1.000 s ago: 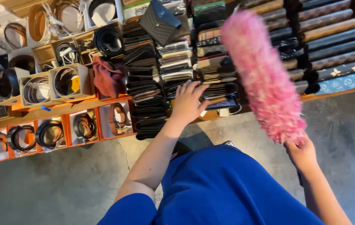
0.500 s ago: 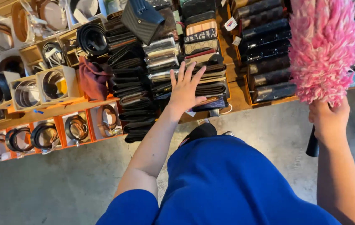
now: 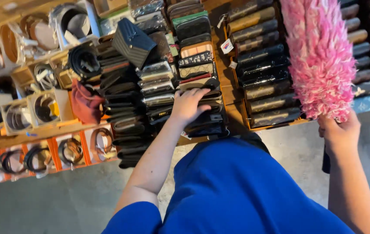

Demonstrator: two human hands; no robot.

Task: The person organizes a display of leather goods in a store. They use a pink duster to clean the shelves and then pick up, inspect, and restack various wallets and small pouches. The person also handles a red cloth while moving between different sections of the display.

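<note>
My left hand (image 3: 189, 104) rests palm down on a row of dark wallets (image 3: 202, 115) standing on edge in a wooden display tray (image 3: 228, 86). Its fingers are spread a little and curl over the wallets' tops. My right hand (image 3: 339, 132) grips the black handle of a fluffy pink feather duster (image 3: 319, 56). The duster points up and away from me, hanging over the brown patterned wallets (image 3: 263, 73) in the right tray. My blue garment (image 3: 237, 190) fills the lower middle of the view.
More wallet rows (image 3: 126, 108) fill the trays to the left. Coiled belts in boxes (image 3: 46, 108) line the far left and the lower shelf (image 3: 70, 149). A dark red pouch (image 3: 85, 104) and a black quilted purse (image 3: 133, 41) lie among them. Grey concrete floor (image 3: 42, 208) lies below.
The view has moved closer to the display. My left hand has settled lower on the dark wallets. The duster has swung from the far right to stand upright over the right tray.
</note>
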